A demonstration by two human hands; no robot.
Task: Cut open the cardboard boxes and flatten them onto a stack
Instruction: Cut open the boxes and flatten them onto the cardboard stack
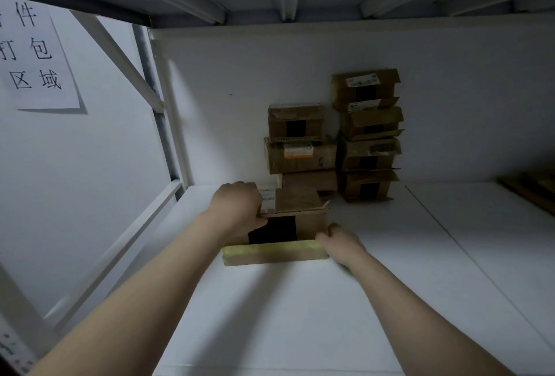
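1. On the white shelf, both arms reached far; the left hand gripped the top left edge of the cardboard box, which sat on a flat cardboard piece.
2. The right hand curled at the box's near right corner; what it held was hidden.
3. The wall sign on the left read "打包 区域", cut off at its left edge.
4. Labels on the stacked boxes behind were illegible.
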